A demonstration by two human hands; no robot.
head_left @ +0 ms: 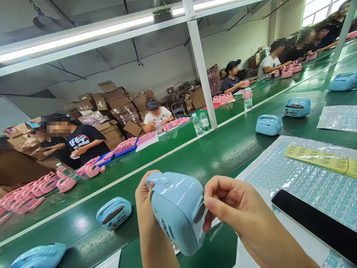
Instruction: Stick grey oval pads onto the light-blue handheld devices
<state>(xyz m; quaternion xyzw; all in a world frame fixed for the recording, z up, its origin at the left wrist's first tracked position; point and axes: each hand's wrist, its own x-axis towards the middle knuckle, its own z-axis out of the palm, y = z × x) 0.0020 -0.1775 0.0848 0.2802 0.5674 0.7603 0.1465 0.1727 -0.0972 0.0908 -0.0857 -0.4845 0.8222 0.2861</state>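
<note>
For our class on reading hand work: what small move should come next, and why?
Probably the right hand should press along the dark oval panel while the left hand steadies the light-blue speaker: the right fingertips are at that panel's edge, and the left hand holds the opposite side.

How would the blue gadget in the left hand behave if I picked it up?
The blue gadget is probably stiff: its casing shows no sag in the left hand. Its shiny top may feel slippery, though the handle should help.
</note>
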